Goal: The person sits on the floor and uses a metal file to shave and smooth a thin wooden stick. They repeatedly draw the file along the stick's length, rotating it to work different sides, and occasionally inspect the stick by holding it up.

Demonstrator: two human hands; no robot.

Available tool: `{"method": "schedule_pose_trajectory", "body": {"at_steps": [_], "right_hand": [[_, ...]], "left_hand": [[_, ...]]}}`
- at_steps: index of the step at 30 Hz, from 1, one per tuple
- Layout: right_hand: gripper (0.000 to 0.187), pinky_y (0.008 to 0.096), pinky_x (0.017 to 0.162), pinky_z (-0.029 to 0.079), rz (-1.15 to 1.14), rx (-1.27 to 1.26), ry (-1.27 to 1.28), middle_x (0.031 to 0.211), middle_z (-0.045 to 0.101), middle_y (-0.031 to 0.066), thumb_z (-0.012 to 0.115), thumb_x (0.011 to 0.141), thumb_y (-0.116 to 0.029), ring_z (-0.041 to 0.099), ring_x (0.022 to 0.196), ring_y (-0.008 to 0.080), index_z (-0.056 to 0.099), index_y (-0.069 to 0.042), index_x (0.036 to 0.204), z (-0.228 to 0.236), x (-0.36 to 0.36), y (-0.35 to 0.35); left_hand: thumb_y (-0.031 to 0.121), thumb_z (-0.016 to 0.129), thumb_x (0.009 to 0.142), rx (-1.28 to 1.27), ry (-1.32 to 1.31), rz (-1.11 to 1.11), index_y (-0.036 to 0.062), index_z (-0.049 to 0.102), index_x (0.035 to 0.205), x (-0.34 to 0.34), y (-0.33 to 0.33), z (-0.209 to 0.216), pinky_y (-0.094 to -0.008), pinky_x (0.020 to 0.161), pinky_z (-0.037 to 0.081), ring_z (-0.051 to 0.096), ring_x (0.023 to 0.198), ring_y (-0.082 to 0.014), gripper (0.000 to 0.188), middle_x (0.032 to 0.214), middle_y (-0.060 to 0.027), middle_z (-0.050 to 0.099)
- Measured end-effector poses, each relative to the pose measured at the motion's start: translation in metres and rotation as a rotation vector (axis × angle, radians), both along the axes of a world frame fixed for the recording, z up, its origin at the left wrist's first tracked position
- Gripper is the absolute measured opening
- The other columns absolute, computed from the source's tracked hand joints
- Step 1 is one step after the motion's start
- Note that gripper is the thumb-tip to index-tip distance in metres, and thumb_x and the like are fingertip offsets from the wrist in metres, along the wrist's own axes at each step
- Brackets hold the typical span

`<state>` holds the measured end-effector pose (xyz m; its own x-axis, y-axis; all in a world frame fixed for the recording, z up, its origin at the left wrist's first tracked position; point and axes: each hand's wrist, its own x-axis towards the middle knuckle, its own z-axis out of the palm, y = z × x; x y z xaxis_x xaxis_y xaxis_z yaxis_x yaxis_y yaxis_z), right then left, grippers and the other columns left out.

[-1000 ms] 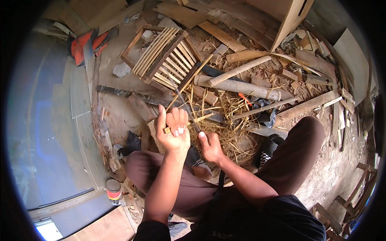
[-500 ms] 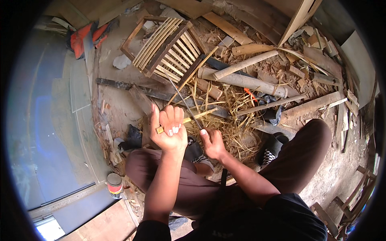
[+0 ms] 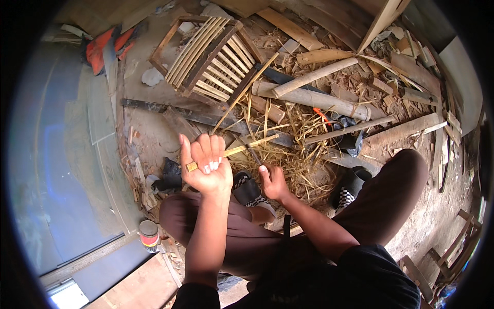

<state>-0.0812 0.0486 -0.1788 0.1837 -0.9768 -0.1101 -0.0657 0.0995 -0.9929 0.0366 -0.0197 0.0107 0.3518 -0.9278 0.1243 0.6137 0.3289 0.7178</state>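
My left hand (image 3: 207,164) is closed around a thin bamboo strip (image 3: 249,147). The cut end of the strip sticks out beside the palm, and its far part points right over the shavings. In my right hand (image 3: 274,183) is the handle of a long narrow knife (image 3: 253,153), whose dark blade crosses the strip. Part of the blade is hard to make out against the litter behind it. Beneath both hands lies a heap of curled bamboo shavings (image 3: 301,159), between my sandalled feet.
A slatted wooden frame (image 3: 222,67) stands beyond the hands. A bamboo pole (image 3: 314,100), boards and wood scraps lie to the right. At left are a large bluish sheet (image 3: 67,170) and a small can (image 3: 149,234). My bent knees flank the work.
My left hand and the strip have shifted slightly left and nearer me. The knife blade has swung, with less of it showing beyond the strip. Both hands keep their grips.
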Motion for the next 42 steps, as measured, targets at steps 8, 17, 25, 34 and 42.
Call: {"method": "schedule_pose_trajectory", "body": {"at_steps": [8, 17, 25, 34, 42], "right_hand": [[0.077, 0.0483, 0.065, 0.050, -0.030, 0.598, 0.291, 0.061, 0.063, 0.0202, 0.040, 0.105, -0.060, 0.063, 0.059, 0.0337, 0.068, 0.006, 0.075, -0.081, -0.028, 0.011], [0.050, 0.0503, 0.067, 0.050, 0.042, 0.127, 0.176, 0.073, 0.063, 0.0308, 0.054, 0.102, -0.041, 0.065, 0.074, 0.0493, 0.066, 0.007, 0.097, -0.044, -0.012, 0.030], [0.055, 0.0529, 0.066, 0.051, 0.069, 0.259, 0.151, 0.069, 0.062, 0.0309, 0.051, 0.103, -0.046, 0.065, 0.073, 0.0514, 0.067, 0.006, 0.095, 0.007, 0.007, 0.031], [0.060, 0.0533, 0.065, 0.051, 0.054, 0.259, 0.260, 0.071, 0.063, 0.0317, 0.050, 0.103, -0.049, 0.066, 0.071, 0.0497, 0.069, 0.006, 0.088, -0.007, -0.007, 0.019], [0.056, 0.0507, 0.064, 0.053, 0.064, 0.061, 0.218, 0.065, 0.063, 0.0292, 0.053, 0.103, -0.045, 0.068, 0.068, 0.0469, 0.069, 0.007, 0.091, 0.047, 0.000, 0.016]], "left_hand": [[0.028, 0.031, 0.113, -0.008, 0.042, -0.010, 0.0167, 0.034, 0.047, -0.001, -0.001, 0.001, -0.0270, 0.050, 0.027, 0.028, 0.045, -0.0116, 0.066, 0.050, 0.0001, 0.032], [0.028, 0.033, 0.112, 0.049, 0.019, 0.127, 0.0161, 0.033, 0.049, 0.008, -0.004, -0.002, -0.0271, 0.052, 0.027, 0.025, 0.047, -0.0120, 0.065, 0.051, 0.0004, 0.030], [0.029, 0.033, 0.112, 0.008, 0.074, 0.117, 0.0165, 0.033, 0.048, 0.048, 0.005, -0.010, -0.0268, 0.048, 0.026, 0.028, 0.045, -0.0125, 0.065, 0.050, 0.0000, 0.033], [0.029, 0.033, 0.112, 0.024, 0.011, 0.085, 0.0164, 0.033, 0.048, 0.018, 0.015, -0.006, -0.0271, 0.050, 0.026, 0.025, 0.047, -0.0120, 0.065, 0.050, 0.0005, 0.030], [0.030, 0.030, 0.113, -0.002, 0.049, 0.031, 0.0168, 0.034, 0.047, 0.003, 0.014, -0.003, -0.0266, 0.049, 0.027, 0.027, 0.044, -0.0123, 0.067, 0.050, -0.0002, 0.033]]}}
